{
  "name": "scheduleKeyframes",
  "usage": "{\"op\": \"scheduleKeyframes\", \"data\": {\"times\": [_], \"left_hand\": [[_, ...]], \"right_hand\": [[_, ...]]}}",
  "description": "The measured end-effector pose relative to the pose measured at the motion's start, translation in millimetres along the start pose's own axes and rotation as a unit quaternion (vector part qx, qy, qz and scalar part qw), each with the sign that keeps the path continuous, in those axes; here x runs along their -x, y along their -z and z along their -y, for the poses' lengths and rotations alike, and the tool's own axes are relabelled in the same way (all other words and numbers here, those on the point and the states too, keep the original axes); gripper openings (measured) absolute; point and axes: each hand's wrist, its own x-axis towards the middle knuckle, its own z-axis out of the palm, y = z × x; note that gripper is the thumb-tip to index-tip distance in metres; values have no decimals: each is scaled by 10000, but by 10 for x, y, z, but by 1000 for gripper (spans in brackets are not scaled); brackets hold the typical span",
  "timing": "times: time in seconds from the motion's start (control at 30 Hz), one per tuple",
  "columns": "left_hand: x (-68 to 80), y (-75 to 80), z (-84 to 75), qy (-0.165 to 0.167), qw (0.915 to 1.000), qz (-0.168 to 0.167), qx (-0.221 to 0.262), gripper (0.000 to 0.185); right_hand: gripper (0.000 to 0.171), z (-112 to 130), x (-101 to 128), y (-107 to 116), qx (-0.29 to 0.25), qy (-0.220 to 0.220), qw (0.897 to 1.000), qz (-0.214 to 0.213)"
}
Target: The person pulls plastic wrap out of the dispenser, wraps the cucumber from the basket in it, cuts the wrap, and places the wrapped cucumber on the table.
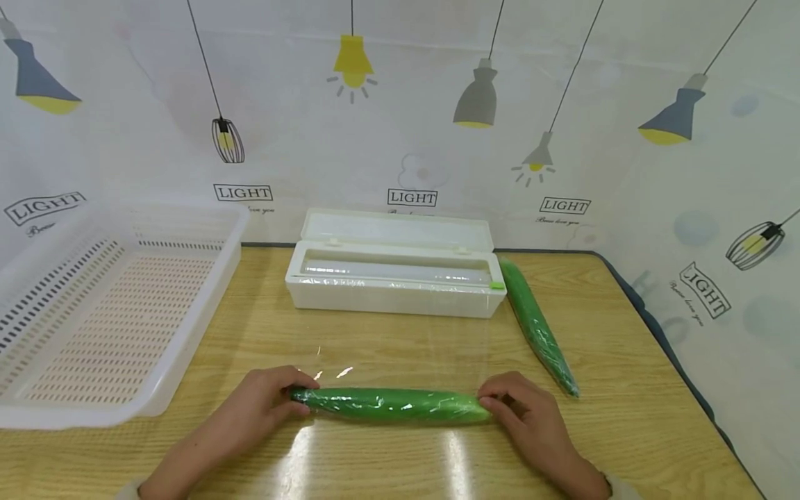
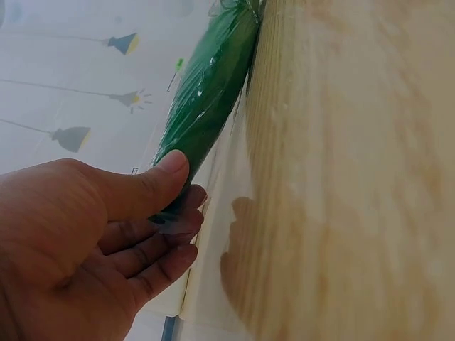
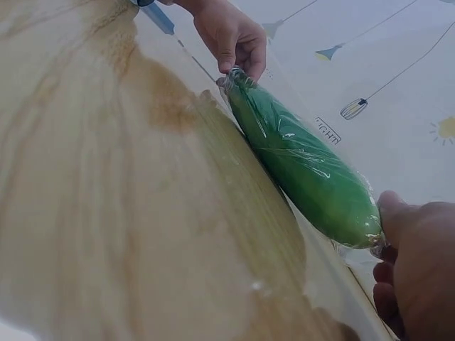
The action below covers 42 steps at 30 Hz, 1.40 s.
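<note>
My left hand (image 2: 78, 249) grips the near end of the green cucumber (image 2: 210, 89), thumb (image 2: 153, 186) pressed on top, fingers (image 2: 160, 245) curled beneath. Clear film clings to the cucumber's skin, wrinkled and glossy. The cucumber lies against the wooden table (image 2: 355, 177). A wall covering printed with lamps (image 2: 71, 135) stands behind.

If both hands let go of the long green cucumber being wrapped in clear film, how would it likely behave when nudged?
The long green cucumber is round and lies lengthwise on the flat wooden table, so it would probably roll. Its glossy clear film looks slippery. It spans straight between the left hand and right hand, suggesting stiffness.
</note>
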Motion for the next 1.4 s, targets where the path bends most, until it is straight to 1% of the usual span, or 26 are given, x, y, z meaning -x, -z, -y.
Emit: {"op": "scheduleKeyframes", "data": {"times": [0.03,0.1,0.2,0.3,0.37,0.5,0.63,0.77,0.9,1.0,1.13,1.33,1.4], "left_hand": [[1,-3,-1,11,10000,8,9,24],[1,-6,-2,29,10000,5,21,24],[1,-19,12,116,9999,8,59,23],[0,-24,29,199,9998,-9,44,22],[-3,-26,34,279,9996,-30,20,21],[-8,-33,39,342,9994,-91,-8,21],[-4,-50,51,331,9993,-159,29,20],[2,-74,82,313,9991,-266,88,20],[0,-94,117,372,9979,-508,166,24],[-2,-100,134,389,9967,-697,164,25],[1,-106,157,321,9962,-788,162,26],[-7,-123,240,28,9955,-943,-54,37],[-11,-134,268,72,9947,-1029,12,40]], "right_hand": [[35,-11,-2,1,13,52,10000,-32],[32,-13,-3,8,42,-35,10000,-39],[25,-4,5,31,137,-451,9989,68],[21,-7,15,50,136,-762,9968,218],[22,-9,20,58,60,-927,9950,356],[30,-19,27,64,-51,-1040,9930,556],[36,-35,34,64,33,-941,9936,627],[39,-39,32,57,225,-820,9948,565],[39,-26,16,39,449,-736,9954,413],[40,-19,5,22,502,-695,9959,300],[38,-16,-6,13,607,-723,9953,232],[32,-45,-55,17,794,-849,9928,298],[30,-56,-72,20,811,-832,9927,314]]}}
